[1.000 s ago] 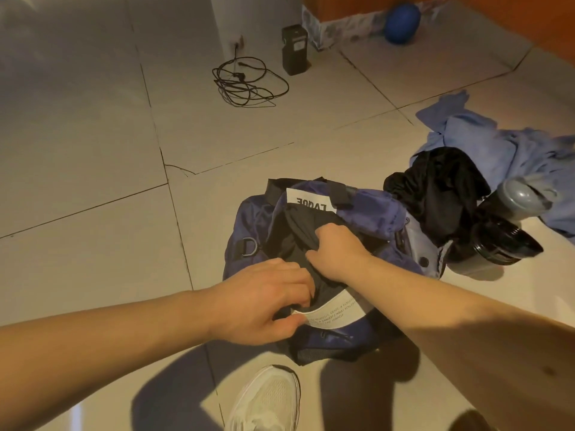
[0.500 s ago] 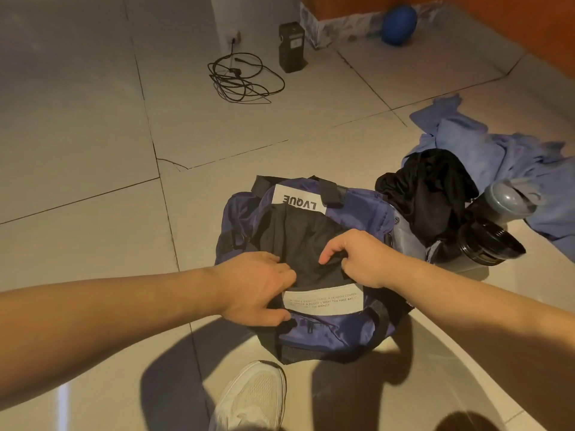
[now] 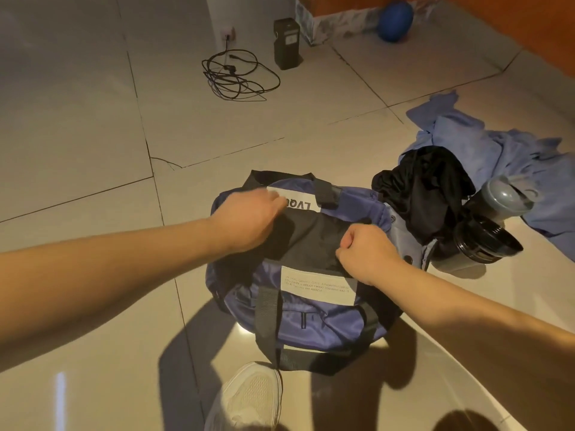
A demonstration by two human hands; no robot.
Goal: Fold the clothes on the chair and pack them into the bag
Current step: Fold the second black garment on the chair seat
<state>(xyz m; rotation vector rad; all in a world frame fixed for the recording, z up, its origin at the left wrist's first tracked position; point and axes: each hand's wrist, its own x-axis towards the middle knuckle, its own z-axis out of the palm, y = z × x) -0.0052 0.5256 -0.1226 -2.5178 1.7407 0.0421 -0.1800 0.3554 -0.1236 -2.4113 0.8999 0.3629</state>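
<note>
A navy duffel bag [image 3: 320, 318] with black straps and white labels lies open on the tiled floor in front of me. A black garment [image 3: 314, 237] lies inside its opening. My left hand [image 3: 245, 219] grips the bag's far rim by the white label. My right hand [image 3: 367, 253] is curled in a fist at the near right side of the opening, pinching the black fabric or the rim; which one I cannot tell. A crumpled black garment [image 3: 426, 194] and a light blue one [image 3: 485, 144] lie to the right of the bag.
A grey shaker bottle [image 3: 497, 203] and a black round lid [image 3: 485, 244] lie beside the bag's right end. A coiled black cable [image 3: 233, 76], a black box [image 3: 286, 42] and a blue ball [image 3: 395, 21] are near the far wall. My white shoe [image 3: 249, 399] is below the bag.
My left hand moved from the near rim to the bag's far rim. My right hand shifted right and curled tighter. The bag's near side and strap now show more.
</note>
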